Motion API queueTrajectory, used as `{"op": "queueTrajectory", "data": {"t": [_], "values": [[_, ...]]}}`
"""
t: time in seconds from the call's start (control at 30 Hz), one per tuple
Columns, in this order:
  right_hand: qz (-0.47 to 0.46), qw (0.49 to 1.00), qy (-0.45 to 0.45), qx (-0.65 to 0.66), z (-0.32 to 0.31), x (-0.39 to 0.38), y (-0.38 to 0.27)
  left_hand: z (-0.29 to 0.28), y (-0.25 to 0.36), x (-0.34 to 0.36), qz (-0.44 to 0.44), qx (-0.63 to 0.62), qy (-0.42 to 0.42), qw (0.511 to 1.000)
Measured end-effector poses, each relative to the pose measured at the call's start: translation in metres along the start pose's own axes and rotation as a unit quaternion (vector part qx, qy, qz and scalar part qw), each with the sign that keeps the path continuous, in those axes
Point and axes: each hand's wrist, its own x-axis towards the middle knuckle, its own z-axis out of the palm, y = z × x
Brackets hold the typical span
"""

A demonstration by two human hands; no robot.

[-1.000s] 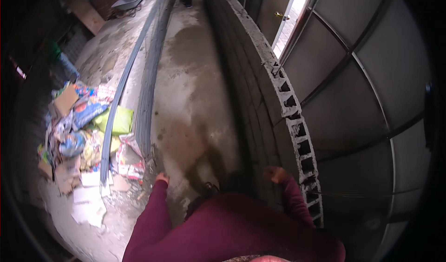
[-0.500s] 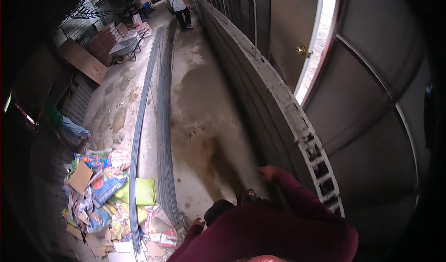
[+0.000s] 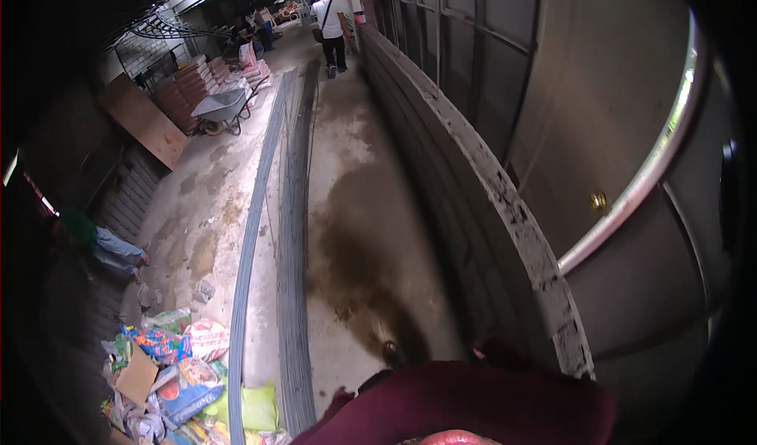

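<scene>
My two maroon sleeves fill the lower edge. My left hand (image 3: 341, 398) shows only as a small reddish tip beside the end of a long bundle of steel rods (image 3: 293, 287) lying on the concrete floor. My right hand (image 3: 479, 348) is a dim tip close to the low grey block wall (image 3: 505, 200). Neither hand visibly holds anything, and the fingers cannot be made out. A dark shoe tip (image 3: 392, 354) shows on the floor between them.
A second thin rod bundle (image 3: 248, 248) runs alongside the first. Coloured bags and cardboard (image 3: 177, 374) are piled at lower left. A wheelbarrow (image 3: 221, 106), stacked bricks (image 3: 185, 90) and a leaning board (image 3: 146, 121) stand far left. One person (image 3: 327, 23) walks away; another person's legs (image 3: 110, 249) show left.
The view has tipped up and moved along the passage. Both hands, plainly seen with fingers apart earlier, have sunk to the lower edge; the rubbish pile has slid to the lower left.
</scene>
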Motion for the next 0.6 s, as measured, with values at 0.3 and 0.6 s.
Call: {"op": "queueTrajectory", "data": {"t": [0.3, 0.6], "values": [[0.231, 0.761, 0.013, 0.606, -0.017, 0.043, 0.089, -0.326, 0.188, 0.309, 0.157, -0.087, 0.264, 0.948], [0.063, 0.9, -0.011, 0.431, -0.377, 0.282, -0.045, -0.333, 0.233, 0.437, -0.019, 0.178, -0.019, 0.984]]}}
